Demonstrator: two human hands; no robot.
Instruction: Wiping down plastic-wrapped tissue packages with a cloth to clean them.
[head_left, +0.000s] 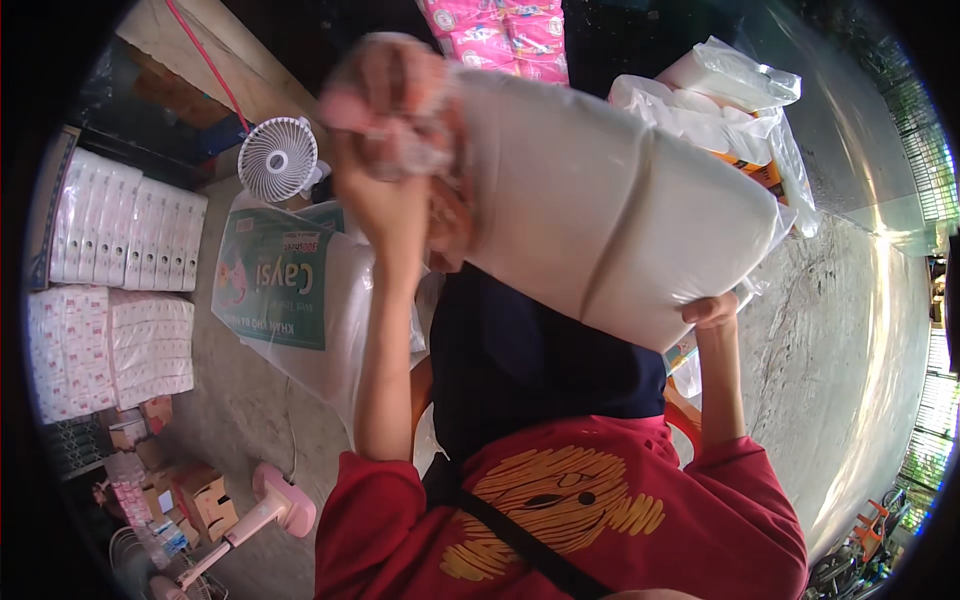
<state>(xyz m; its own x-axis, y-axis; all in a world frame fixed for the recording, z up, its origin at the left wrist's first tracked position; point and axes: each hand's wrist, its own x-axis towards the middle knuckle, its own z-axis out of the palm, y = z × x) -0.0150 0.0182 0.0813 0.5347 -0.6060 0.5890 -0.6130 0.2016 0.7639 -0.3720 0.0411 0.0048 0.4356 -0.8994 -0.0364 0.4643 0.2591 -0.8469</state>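
Note:
A large white plastic-wrapped pack (570, 200) is held up aslant over my lap, with a crease or seam across its middle. My left hand (380, 195) is closed around its left end, where crumpled, pinkish see-through plastic (395, 100) bunches up; that part is smeared by motion. At the lower right corner, my right hand (712, 312) grips the pack's edge, fingers partly hidden beneath it. What is inside the pack cannot be made out.
At my left stands a big clear bag with a green label (270, 275), a white fan (278, 160) behind it. Wrapped white packs (125, 225) are stacked further left, above a pink fan (285, 500). Pink packs (500, 35) and bagged white rolls (715, 115) lie ahead.

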